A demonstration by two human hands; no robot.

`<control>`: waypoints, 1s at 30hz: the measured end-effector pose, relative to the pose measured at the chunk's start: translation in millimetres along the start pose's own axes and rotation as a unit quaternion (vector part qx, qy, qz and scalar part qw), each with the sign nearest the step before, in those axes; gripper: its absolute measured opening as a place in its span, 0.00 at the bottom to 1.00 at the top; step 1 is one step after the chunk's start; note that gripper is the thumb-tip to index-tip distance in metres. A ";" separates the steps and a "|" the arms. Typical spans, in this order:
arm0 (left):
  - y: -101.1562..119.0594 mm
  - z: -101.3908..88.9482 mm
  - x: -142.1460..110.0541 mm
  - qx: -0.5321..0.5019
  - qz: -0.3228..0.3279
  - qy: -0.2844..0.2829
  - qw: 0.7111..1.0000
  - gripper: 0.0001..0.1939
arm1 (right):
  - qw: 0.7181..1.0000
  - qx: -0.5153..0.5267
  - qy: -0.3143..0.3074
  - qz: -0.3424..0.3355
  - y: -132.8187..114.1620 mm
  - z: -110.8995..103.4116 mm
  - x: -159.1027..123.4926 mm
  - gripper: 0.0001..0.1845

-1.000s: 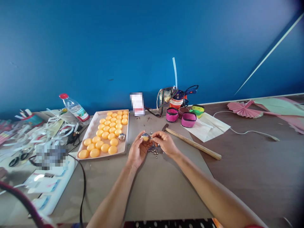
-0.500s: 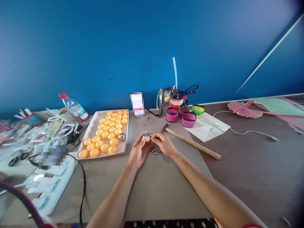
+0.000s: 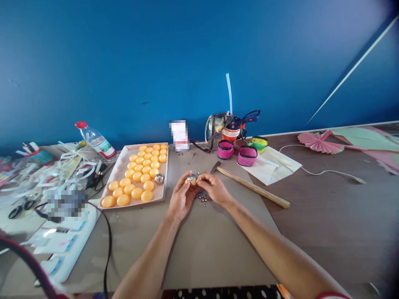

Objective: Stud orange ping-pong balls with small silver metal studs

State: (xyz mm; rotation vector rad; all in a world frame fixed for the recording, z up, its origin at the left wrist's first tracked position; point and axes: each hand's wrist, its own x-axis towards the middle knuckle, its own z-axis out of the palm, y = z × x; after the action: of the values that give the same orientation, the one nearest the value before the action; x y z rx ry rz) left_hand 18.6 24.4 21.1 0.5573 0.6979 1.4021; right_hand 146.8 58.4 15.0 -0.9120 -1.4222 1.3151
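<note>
My left hand (image 3: pixel 181 196) holds a ball (image 3: pixel 192 179) partly covered in shiny silver studs, with some orange-yellow showing. My right hand (image 3: pixel 214 189) is closed in a pinch at the ball's right side; what lies between its fingertips is too small to make out. Under the hands, several small shiny metal studs (image 3: pixel 203 197) are scattered on the grey board. To the left, a shallow box (image 3: pixel 166 170) holds rows of plain orange balls (image 3: pixel 146 169) and one silver-studded ball (image 3: pixel 159 178).
A wooden-handled hammer (image 3: pixel 254 187) lies right of my hands. Behind it are pink bands (image 3: pixel 247 155), white paper (image 3: pixel 274 164) and an orange-striped cup (image 3: pixel 231 133). At left stand a bottle (image 3: pixel 101 145), a white power strip (image 3: pixel 77 241), a black cable (image 3: pixel 109 249) and cluttered strips.
Both hands stay almost in place, the left still around the ball and the right at its side. The whole view has shifted slightly.
</note>
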 end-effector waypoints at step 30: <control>-8.2 -4.7 2.7 0.040 0.054 0.025 0.997 0.17 | 0.996 -0.075 0.042 -0.027 4.8 8.1 -2.8 0.07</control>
State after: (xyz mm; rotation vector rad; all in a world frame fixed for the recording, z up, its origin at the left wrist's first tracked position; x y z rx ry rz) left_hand 20.9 26.0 11.7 0.6327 0.7764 1.4972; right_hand 139.4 54.2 10.1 -1.0087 -1.4856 1.1285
